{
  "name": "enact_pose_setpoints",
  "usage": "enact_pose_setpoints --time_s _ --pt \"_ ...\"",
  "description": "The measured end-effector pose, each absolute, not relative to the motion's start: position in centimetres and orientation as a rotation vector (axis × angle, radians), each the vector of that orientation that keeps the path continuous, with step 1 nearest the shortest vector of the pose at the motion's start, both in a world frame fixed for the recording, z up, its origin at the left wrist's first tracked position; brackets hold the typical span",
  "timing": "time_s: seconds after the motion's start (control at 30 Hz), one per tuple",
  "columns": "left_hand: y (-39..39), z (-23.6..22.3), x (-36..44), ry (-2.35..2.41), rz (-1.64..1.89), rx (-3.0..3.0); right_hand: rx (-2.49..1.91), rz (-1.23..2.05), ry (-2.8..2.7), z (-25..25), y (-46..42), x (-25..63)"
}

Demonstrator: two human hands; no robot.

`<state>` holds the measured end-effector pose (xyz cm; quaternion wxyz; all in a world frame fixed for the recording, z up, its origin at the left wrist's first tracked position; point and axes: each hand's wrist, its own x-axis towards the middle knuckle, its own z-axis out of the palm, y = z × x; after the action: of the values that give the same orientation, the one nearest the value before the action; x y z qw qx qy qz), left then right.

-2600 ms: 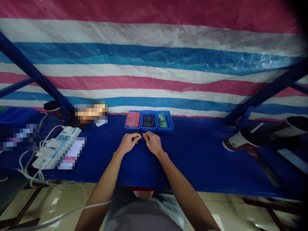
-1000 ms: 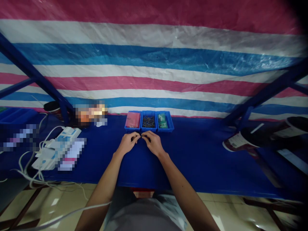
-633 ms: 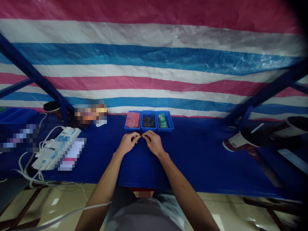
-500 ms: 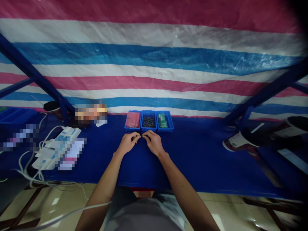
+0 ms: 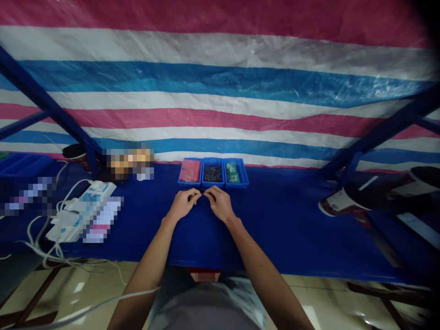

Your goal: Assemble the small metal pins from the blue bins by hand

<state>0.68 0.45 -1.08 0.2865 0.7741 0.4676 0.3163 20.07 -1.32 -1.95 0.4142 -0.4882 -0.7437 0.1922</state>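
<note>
1. Head view: I count three blue bins [image 5: 212, 185].
2. Just before the bins, left hand [image 5: 183, 203] and right hand [image 5: 219, 202] pinch one tiny piece [image 5: 202, 194], running side to side; which end leads, I cannot tell.

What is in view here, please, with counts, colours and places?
Bins: three, blue, centre
Flat packets: count unclear, pink, left bin
Thin pieces: many, dark, middle bin
Small packets: several, green, right bin
Tray: one or more, blue, far left
Power strip: one, white and blue, left
Cables: several, white, left
Cups: three, dark, one left, two right
Flat slab: one, pale, far right
Table: one, blue, beneath
Striped sheet: one, red, white, blue, behind
Frame bars: several, blue, both sides
Blurred patches: three, mixed, left
Left hand and right hand: two, bare, before the bins
Forearms: two, bare, foreground
</note>
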Motion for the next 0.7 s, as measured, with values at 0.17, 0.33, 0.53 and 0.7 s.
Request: enact_pose_setpoints --time_s 0.17,0.33,0.53,0.7 --pt "0.47 -1.11 0.67 1.253 0.839 2.078 -1.241 0.475 -1.883 -1.85 -1.29 20.05" --pt "0.48 -1.14 0.63 1.248 0.839 2.075 -1.249 0.472 -1.883 -1.91 -1.27 20.11" --pt "0.45 -1.1 0.66 1.241 0.854 2.077 -1.315 0.423 -1.937 -1.71 -1.29 20.07" --pt "0.51 -1.08 0.63 1.23 0.855 2.077 -1.353 0.418 -1.946 -1.59 -1.31 20.06"
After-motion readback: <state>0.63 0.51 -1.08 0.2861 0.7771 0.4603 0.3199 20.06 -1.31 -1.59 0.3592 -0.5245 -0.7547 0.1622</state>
